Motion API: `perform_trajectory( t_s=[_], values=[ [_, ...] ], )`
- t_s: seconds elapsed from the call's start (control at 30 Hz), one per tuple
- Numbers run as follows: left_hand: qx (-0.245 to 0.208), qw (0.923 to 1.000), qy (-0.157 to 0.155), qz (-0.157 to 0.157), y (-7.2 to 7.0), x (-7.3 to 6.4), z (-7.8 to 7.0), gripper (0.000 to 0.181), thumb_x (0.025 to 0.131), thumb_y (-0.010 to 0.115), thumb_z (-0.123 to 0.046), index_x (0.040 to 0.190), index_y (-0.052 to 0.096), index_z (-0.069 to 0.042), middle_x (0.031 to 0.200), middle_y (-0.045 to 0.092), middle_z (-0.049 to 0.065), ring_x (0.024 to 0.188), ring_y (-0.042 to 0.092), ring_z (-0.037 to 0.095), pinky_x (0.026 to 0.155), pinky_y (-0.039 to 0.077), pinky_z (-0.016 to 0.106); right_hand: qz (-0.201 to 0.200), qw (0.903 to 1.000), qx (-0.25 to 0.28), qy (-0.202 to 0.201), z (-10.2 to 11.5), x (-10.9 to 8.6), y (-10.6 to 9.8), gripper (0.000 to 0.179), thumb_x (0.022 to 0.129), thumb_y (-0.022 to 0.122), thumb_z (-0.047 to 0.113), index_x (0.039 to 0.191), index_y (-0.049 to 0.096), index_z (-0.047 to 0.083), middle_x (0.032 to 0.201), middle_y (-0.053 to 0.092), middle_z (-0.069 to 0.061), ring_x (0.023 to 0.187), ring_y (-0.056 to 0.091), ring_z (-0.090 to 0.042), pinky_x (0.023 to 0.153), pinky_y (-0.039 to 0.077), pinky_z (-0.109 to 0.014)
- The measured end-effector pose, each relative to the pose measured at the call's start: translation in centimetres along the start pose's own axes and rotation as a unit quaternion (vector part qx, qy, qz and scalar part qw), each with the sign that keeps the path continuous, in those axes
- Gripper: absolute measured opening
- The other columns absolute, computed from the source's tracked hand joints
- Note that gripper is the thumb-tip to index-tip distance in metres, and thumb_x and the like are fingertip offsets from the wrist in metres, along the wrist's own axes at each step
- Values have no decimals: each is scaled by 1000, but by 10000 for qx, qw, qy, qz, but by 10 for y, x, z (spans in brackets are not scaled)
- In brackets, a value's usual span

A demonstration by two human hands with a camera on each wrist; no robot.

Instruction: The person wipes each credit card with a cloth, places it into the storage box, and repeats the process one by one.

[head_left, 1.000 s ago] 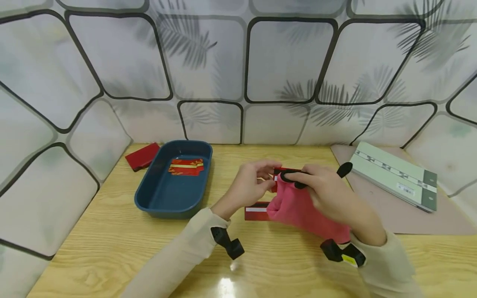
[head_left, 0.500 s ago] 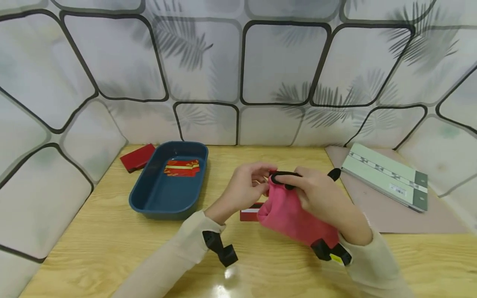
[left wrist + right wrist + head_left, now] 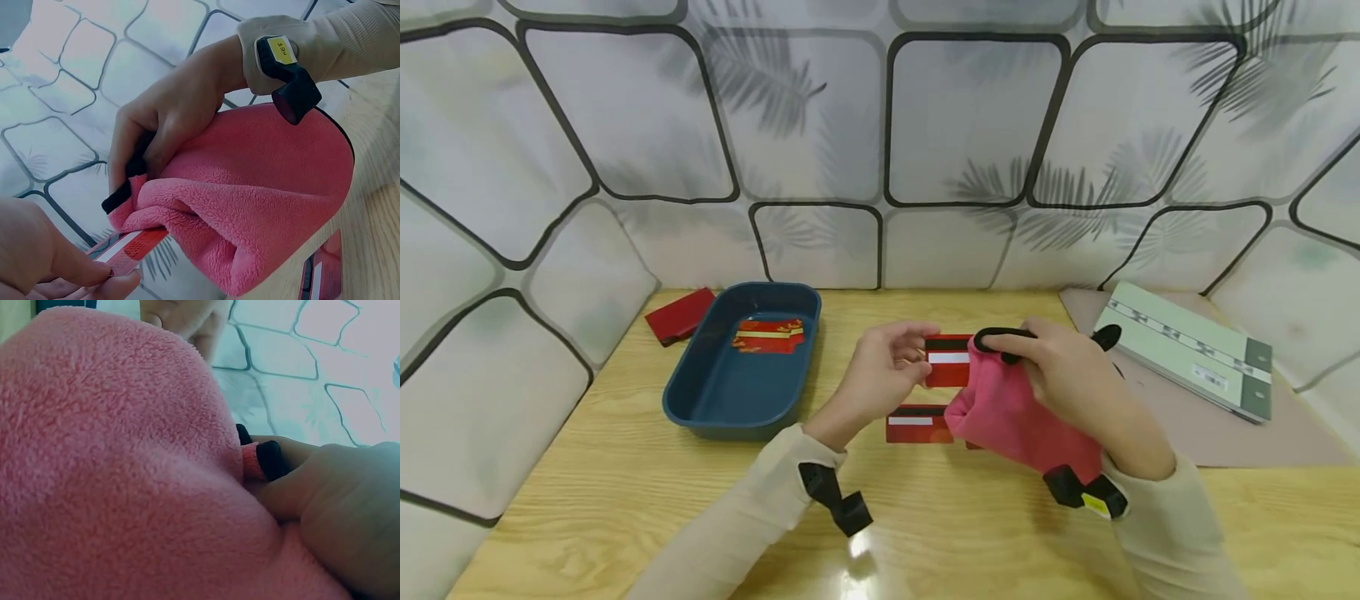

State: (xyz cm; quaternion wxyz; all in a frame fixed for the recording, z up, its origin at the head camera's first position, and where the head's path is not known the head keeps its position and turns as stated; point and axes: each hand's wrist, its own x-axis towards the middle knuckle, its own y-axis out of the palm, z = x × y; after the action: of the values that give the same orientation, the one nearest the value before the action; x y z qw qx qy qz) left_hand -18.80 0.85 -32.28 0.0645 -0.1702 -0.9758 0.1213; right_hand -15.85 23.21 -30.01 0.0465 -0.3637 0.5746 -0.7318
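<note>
My left hand (image 3: 880, 375) pinches the left edge of a red card (image 3: 947, 362) with a black stripe and a white strip. A pink fleece cloth (image 3: 1022, 417) with black edging is gripped in my right hand (image 3: 1067, 375), its folded end covering the card's right side. In the left wrist view the card (image 3: 140, 244) runs from my left fingertips to under the cloth (image 3: 250, 187). Fleece fills most of the right wrist view, with my right thumb pressing into its edge. Below the held card lies a similar red card (image 3: 913, 429) on the table, partly hidden by the cloth.
At left stands a blue tray (image 3: 722, 417) with red and gold cards (image 3: 767, 336) in it. A dark red wallet-like item (image 3: 680, 316) lies beside it. A green book (image 3: 1187, 350) rests on a greyish-pink sheet (image 3: 1240, 450) at right. A patterned wall backs the table.
The cloth covered nearly all of the held card half a second ago. It has since slid right with my right hand, baring most of the card's face. My left hand keeps its pinch.
</note>
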Motion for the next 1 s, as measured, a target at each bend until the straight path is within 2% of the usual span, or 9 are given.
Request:
perform_trajectory(
  t_s=[0.2,0.33,0.5,0.57,0.73,0.87,1.0],
  values=[
    [-45,9995,-271,-171,-4,-1,3,44,84,63,12,123,65,-8,109,62,12,82,64,15,60,49,21,325,9988,242,259,-12,-3,-4,42,81,55,-12,111,72,11,80,58,-8,68,54,-22,60,46,-35],
    [-183,9992,-323,-156,-6,-1,6,44,84,61,13,124,64,-6,105,60,14,76,64,14,63,54,25,517,9968,44,601,-17,-7,-9,42,82,53,-9,113,71,11,84,60,-10,71,56,-26,62,48,-40],
    [24,9988,-362,-325,-7,-1,9,42,83,63,13,121,66,-4,103,61,15,77,66,15,64,56,27,604,9939,-44,923,-14,-11,-21,41,84,52,-5,116,70,14,89,63,-9,73,57,-27,63,48,-43],
    [145,9987,-359,-320,-6,-2,11,41,82,64,12,120,66,-4,104,62,15,78,66,16,62,54,25,605,9942,53,891,-9,-12,-24,41,84,52,-5,116,70,14,89,64,-7,75,57,-25,64,47,-41],
    [90,9995,-303,-80,1,-3,11,41,83,64,10,121,65,-4,108,63,16,80,67,16,61,52,22,659,9960,458,395,8,-9,-16,40,85,53,-6,113,71,15,80,57,1,71,52,-14,64,45,-30],
    [-85,9994,-323,131,6,-3,10,41,85,64,8,124,64,-5,111,63,15,83,66,16,67,56,25,433,9977,506,132,18,-5,-2,40,84,55,-8,111,72,15,76,53,2,66,50,-13,60,44,-28],
    [-58,9994,-306,131,9,-4,9,41,86,63,7,124,65,-8,110,64,13,85,65,16,70,57,27,219,9992,338,63,24,-2,7,38,83,57,-8,110,73,15,76,51,-1,63,49,-15,58,44,-29]
  ],
)
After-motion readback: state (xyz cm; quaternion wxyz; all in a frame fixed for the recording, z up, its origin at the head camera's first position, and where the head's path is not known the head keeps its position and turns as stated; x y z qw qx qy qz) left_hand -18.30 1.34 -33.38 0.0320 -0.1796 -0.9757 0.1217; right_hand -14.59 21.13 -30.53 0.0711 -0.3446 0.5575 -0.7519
